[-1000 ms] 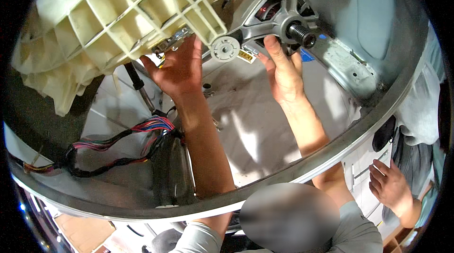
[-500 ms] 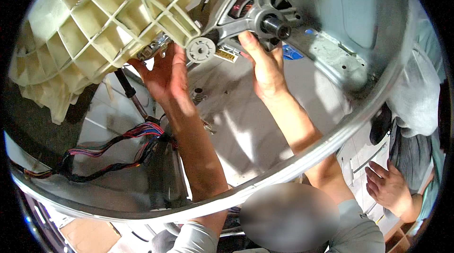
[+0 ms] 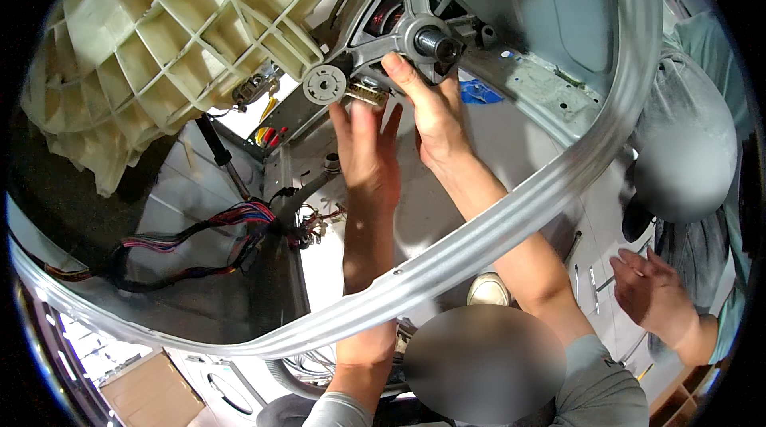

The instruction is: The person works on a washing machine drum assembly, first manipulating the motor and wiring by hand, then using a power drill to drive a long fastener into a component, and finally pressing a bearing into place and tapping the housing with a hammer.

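An electric motor (image 3: 375, 48) with a silver spider-shaped bracket and a dark ribbed shaft is at the top middle, beside a cream ribbed plastic tub (image 3: 183, 36). My right hand (image 3: 437, 124) grips the motor's lower edge, thumb pressed in front and fingers mostly behind. Just left of it, my left hand (image 3: 369, 160) reaches up with fingers apart, close below a small terminal block (image 3: 367, 94) on the motor's underside. Whether those fingertips touch it is hard to tell. A round grey mount (image 3: 325, 85) sits at the motor's lower left corner.
A curved metal rim (image 3: 447, 247) crosses below my hands, with both forearms passing behind it. At left hang a wire bundle (image 3: 199, 227) and a damper strut (image 3: 223, 156). Another person's hand (image 3: 654, 295) is low at right, near thin tools (image 3: 592, 287) on the tiled floor.
My left hand has left the edge of the cream tub and moved right, under the motor. My right hand keeps its hold. The whole view has shifted a little.
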The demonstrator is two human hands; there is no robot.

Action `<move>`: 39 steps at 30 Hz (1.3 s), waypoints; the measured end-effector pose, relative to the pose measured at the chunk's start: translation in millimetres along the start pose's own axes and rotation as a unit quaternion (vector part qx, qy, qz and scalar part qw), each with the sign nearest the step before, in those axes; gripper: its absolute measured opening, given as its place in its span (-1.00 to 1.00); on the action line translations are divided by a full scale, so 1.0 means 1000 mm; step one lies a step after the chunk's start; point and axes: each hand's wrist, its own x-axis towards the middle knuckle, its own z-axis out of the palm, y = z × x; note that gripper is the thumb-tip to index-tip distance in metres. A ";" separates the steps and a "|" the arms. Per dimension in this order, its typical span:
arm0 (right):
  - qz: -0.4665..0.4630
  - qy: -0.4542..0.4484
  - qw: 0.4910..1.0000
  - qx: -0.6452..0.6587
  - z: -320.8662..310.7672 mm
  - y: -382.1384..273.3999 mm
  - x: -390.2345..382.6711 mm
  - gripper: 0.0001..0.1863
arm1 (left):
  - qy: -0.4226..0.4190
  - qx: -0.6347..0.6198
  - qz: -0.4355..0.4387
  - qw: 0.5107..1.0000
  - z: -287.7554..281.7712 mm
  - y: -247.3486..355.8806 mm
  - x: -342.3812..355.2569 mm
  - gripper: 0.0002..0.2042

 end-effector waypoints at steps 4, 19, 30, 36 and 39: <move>0.015 -0.028 0.999 -0.039 -0.003 -0.008 -0.001 -0.56 | 0.113 0.067 0.058 0.990 0.029 -0.006 0.021 -0.57; -0.053 -0.051 0.991 -0.109 -0.041 -0.035 0.006 0.09 | 0.134 0.107 0.067 0.983 0.030 -0.009 0.018 -0.51; -0.046 -0.049 0.988 -0.136 -0.032 -0.026 0.000 -0.03 | 0.107 0.580 0.041 0.807 -0.018 -0.066 -0.107 -0.72; -0.022 -0.043 0.994 -0.102 -0.031 -0.019 -0.009 -0.22 | -0.228 0.716 -0.111 0.650 -0.024 -0.049 -0.187 -0.64; 0.011 -0.021 0.999 -0.024 -0.034 -0.017 -0.012 -0.34 | -0.254 0.725 -0.172 0.616 -0.023 -0.016 -0.202 -0.62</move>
